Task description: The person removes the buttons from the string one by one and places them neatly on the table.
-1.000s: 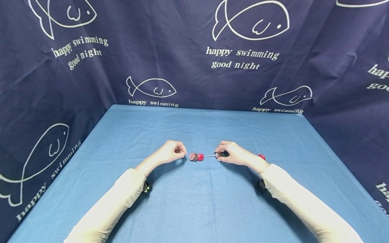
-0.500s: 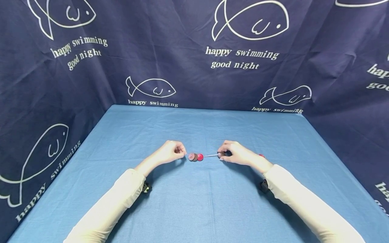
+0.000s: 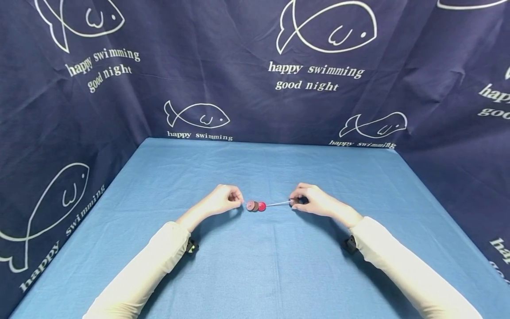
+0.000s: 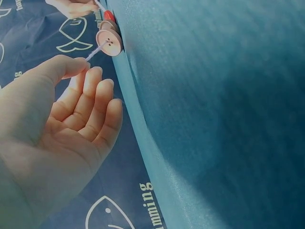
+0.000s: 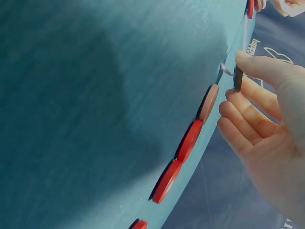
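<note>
From where I stand, the left hand [image 3: 223, 199] sits near the middle of the worktop [image 3: 255, 266], with wide bare cloth out to the left edge. Its thumb and forefinger pinch one end of a thin cord [image 4: 94, 50], the other fingers loosely curled. Just right of it, two buttons [image 3: 256, 206] hang threaded on that cord, a pinkish brown one beside a red one, low over the cloth. The cord runs on to the right hand [image 3: 314, 201], which pinches a dark button [image 5: 238, 78] at the cord's other end between thumb and forefinger, its remaining fingers relaxed. Under that hand, in the right wrist view, loose buttons [image 5: 188, 143] lie in a row on the cloth, one pale and the rest red. Beyond them the worktop is open to its right edge. The blue cloth is smooth, and a navy curtain [image 3: 255, 66] printed with white fish closes three sides.
</note>
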Motion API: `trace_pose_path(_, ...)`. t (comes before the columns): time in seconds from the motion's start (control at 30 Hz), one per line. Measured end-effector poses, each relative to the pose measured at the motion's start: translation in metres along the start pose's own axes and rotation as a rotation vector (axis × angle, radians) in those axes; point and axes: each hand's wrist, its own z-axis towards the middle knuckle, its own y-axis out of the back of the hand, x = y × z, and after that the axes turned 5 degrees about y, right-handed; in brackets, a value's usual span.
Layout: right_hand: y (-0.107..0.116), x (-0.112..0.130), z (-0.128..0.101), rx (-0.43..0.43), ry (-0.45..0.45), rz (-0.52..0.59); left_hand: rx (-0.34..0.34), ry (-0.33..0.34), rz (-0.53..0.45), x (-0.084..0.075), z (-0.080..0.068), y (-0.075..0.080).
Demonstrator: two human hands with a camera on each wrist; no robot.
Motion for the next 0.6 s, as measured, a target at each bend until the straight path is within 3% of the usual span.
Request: trace_pose_path(0.6, 0.012, -0.003, -0.011, 0.032, -0.052, -0.035, 0.006, 0.005, 0.018, -0.004, -0.001, 0.001)
